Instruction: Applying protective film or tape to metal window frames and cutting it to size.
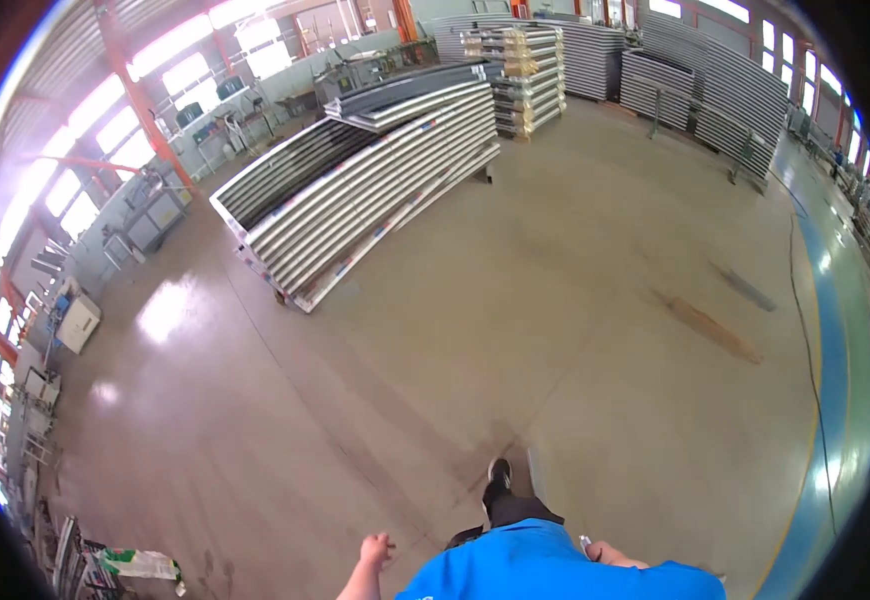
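My left hand point(377, 548) hangs at the lower edge, left of my blue shirt, its fingers curled in; I see nothing in them. Beside the shirt's right side is my right hand point(607, 553), partly hidden, with its fingers closed. A small whitish object point(585, 541) sticks out from its front; its kind is too small to tell. Both hands are well away from the large stack of long silvery metal profiles point(375, 190) standing ahead on the floor. Darker profiles point(405, 95) lie across the top of that stack.
Behind it stands a pallet stack of wrapped profiles point(530, 80). More grey stacks point(725, 90) line the far right. A cable point(805, 340) runs along the blue floor stripe point(833, 370). Machines point(75, 320) stand by the left windows; a green-white bag point(140, 563) lies lower left.
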Motion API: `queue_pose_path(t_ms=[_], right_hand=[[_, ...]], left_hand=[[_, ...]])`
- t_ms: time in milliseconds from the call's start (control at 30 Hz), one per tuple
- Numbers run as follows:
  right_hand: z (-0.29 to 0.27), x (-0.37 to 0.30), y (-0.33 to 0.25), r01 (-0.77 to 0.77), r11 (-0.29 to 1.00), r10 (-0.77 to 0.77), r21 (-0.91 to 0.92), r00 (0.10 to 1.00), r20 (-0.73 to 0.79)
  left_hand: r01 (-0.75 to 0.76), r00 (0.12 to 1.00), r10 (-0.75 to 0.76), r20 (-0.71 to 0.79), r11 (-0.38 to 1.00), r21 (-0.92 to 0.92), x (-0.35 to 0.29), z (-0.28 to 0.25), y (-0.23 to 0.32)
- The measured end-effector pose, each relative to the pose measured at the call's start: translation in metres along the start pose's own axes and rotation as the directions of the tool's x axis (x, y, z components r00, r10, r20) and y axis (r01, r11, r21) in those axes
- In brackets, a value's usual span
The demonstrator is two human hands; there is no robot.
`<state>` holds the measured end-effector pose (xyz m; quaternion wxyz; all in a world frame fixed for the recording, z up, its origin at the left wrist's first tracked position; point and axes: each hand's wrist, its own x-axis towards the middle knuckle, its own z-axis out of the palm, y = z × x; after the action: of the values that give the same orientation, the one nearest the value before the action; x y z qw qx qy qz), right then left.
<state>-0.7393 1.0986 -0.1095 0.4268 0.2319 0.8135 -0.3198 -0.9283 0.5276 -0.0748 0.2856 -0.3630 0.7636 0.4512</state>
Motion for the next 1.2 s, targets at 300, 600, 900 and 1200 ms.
queue_pose_path(t_ms=[300,600,900,1200], right_hand=[[-0.315,0.212,-0.283,0.141,0.766,0.048,0.627,0.961,-0.274],[-0.444,0.36,-0.409,0.122,0.792,0.033,0.598,0.97,-0.242],[-0.484,0.354,-0.446,-0.095,0.991,0.112,0.093,0.973,-0.203],[-0.606,0.514,-0.46,0.049,0.992,-0.024,0.116,0.977,-0.214]], left_hand=[[0.278,0.96,-0.277,0.024,0.947,-0.163,0.081,0.026,0.133],[-0.001,1.0,-0.009,0.03,0.951,0.31,0.24,0.062,0.342],[-0.117,0.992,0.086,0.094,0.907,0.404,0.46,-0.009,0.658],[-0.282,0.915,0.308,0.259,0.95,-0.135,0.477,0.092,1.026]])
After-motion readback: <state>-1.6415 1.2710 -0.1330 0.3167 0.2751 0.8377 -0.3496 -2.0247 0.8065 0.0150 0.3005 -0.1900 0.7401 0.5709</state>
